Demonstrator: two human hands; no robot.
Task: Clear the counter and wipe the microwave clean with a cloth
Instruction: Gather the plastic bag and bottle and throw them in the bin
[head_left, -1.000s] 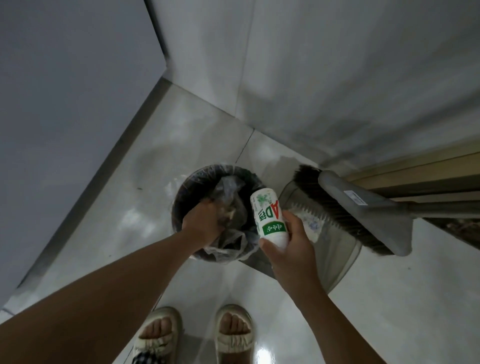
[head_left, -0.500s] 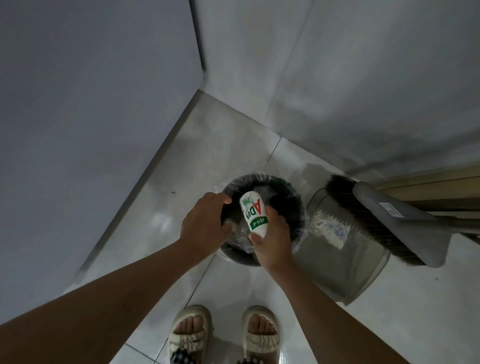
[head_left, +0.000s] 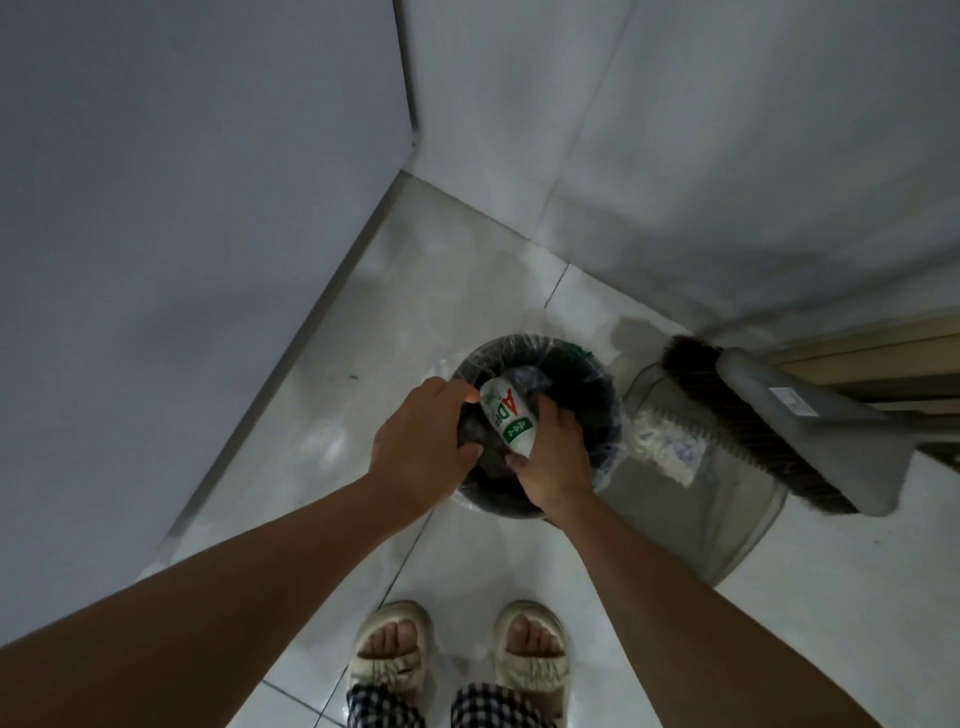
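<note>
Person stands over a round black waste bin lined with a clear plastic bag, set on the pale glossy tiled floor in a corner between grey walls. Right hand grasps a small white plastic bottle with a green band and red lettering; thumb and fingers wrap its lower end, and the bottle tilts, its top pointing away from the person, directly over the bin's mouth. Left hand sits at the bin's near-left rim, fingers curled down over the edge (whether they pinch the liner or merely rest there I cannot tell; fingertips are hidden inside). Dark crumpled contents show in the bin, details unclear in the low light. Just to the right of the bin stands a translucent grey plastic dustpan with a pale patterned scrap of paper in it. A grey broom with dark bristles rests above the dustpan. Cream-coloured open-toed sandals and checked trouser hems appear at the bottom edge.
</note>
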